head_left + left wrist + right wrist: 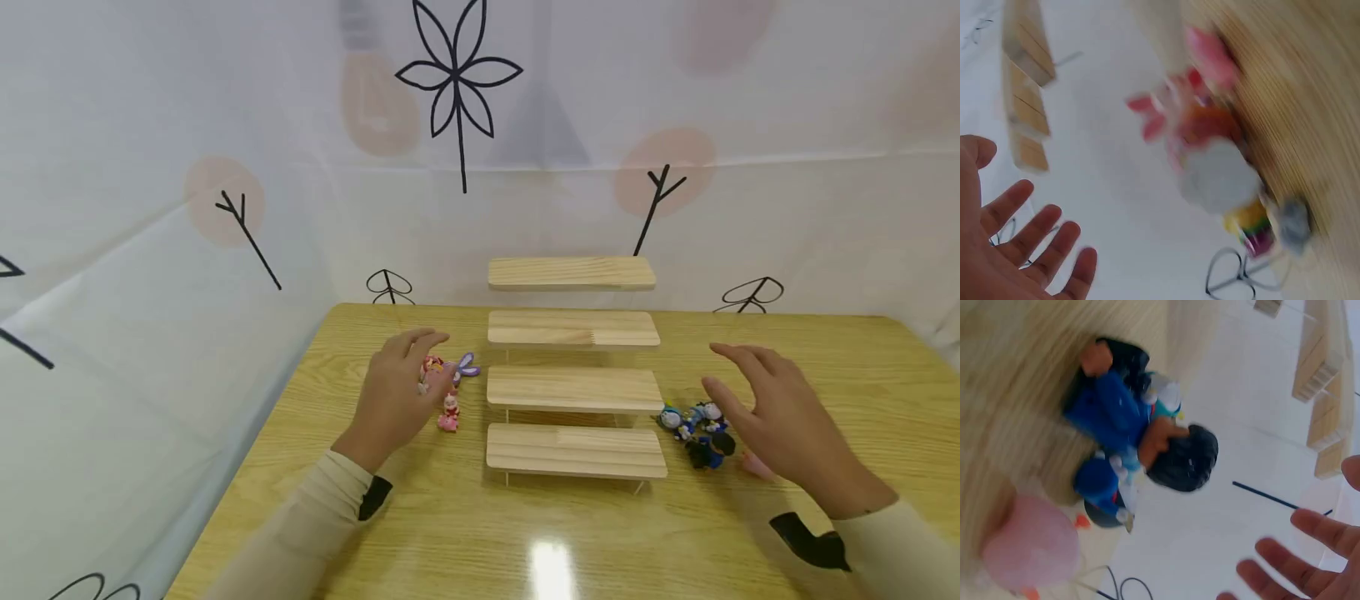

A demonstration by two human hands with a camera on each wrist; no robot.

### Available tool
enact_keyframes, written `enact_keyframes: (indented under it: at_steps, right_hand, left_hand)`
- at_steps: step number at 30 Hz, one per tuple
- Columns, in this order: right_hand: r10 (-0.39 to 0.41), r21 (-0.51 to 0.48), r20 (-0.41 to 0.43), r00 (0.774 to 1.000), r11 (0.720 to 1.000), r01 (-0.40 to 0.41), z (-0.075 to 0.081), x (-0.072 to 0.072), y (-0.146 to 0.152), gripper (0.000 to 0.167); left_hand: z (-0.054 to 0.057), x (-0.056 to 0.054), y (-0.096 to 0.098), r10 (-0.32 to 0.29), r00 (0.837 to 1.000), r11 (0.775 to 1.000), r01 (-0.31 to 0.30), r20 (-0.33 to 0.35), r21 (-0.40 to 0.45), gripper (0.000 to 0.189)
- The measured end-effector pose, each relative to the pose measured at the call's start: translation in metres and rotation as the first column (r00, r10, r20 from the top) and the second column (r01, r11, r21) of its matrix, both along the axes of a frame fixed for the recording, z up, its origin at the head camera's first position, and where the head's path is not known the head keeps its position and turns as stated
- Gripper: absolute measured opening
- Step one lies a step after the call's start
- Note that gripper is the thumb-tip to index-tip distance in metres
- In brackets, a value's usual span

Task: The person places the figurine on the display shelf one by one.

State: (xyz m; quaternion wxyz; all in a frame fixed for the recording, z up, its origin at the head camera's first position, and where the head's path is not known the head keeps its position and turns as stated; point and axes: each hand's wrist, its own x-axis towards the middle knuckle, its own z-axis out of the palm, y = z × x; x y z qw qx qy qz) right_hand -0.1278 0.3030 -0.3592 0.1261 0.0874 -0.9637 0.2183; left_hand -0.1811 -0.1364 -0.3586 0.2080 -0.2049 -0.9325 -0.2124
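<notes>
My left hand (393, 396) hovers at the left of the table, fingers loosely bent and holding nothing. Beneath and beside it is a cluster of small toy figurines, among them a pink-and-red one (448, 411) and one with purple wings (467, 365); the hand partly covers them. In the left wrist view a pink-eared figurine (1169, 103) appears blurred. My right hand (787, 421), empty too with fingers spread, is above the right-hand cluster. There a dark-haired figurine in blue (1185, 459) stands among smaller blue figurines (1097, 478), with a pink rounded toy (1032, 544) close by.
Between the hands stands a stepped wooden display rack (573, 450) with several pale shelves on thin clear supports. The wood-grain table (420, 533) reaches back to a white patterned cloth (540, 208), which also hangs along the left side.
</notes>
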Motion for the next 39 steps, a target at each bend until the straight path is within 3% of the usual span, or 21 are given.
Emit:
enact_keyframes:
  at_steps: [2, 5, 8, 11, 18, 25, 28, 33, 39]
  right_hand:
    - [-0.002, -0.054, -0.017, 1.000, 0.999, 0.001, -0.001, 0.004, -0.001, 0.050]
    - [-0.015, -0.097, -0.027, 1.000, 0.995, 0.012, -0.003, 0.011, -0.001, 0.040]
    - [-0.011, -0.118, 0.028, 1.000, 0.993, 0.014, -0.006, 0.014, -0.001, 0.036]
    - [0.015, -0.107, 0.132, 0.991, 0.994, -0.001, -0.010, 0.016, -0.001, 0.036]
    - [0.053, 0.038, 0.236, 0.970, 0.997, -0.064, -0.017, 0.017, 0.006, 0.035]
    - [0.109, 0.025, 0.248, 0.963, 0.993, -0.119, -0.026, 0.018, 0.008, 0.028]
    - [0.124, 0.016, 0.235, 0.964, 0.991, -0.132, -0.029, 0.018, 0.006, 0.022]
    - [0.124, 0.019, 0.212, 0.969, 0.991, -0.131, -0.031, 0.019, 0.004, 0.019]
    - [0.104, 0.038, 0.187, 0.977, 0.993, -0.113, -0.030, 0.021, 0.006, 0.019]
  left_hand:
    - [0.001, 0.007, 0.010, -0.071, 0.997, 0.992, 0.073, -0.022, 0.101, 0.035]
    - [-0.001, 0.017, 0.021, -0.162, 0.986, 0.960, 0.148, 0.038, 0.239, 0.024]
    - [-0.006, 0.023, 0.027, -0.207, 0.969, 0.932, 0.155, 0.132, 0.327, 0.016]
    - [-0.009, 0.028, 0.028, -0.233, 0.945, 0.924, 0.141, 0.232, 0.355, 0.008]
    - [-0.018, 0.030, 0.027, -0.308, 0.837, 0.914, 0.130, 0.452, 0.383, 0.012]
    - [-0.028, 0.030, 0.024, -0.323, 0.727, 0.927, 0.113, 0.605, 0.358, 0.038]
    - [-0.031, 0.031, 0.024, -0.330, 0.692, 0.930, 0.121, 0.642, 0.346, 0.045]
    - [-0.034, 0.032, 0.024, -0.363, 0.652, 0.926, 0.169, 0.666, 0.339, 0.052]
    - [-0.032, 0.030, 0.030, -0.467, 0.572, 0.879, 0.215, 0.675, 0.426, 0.052]
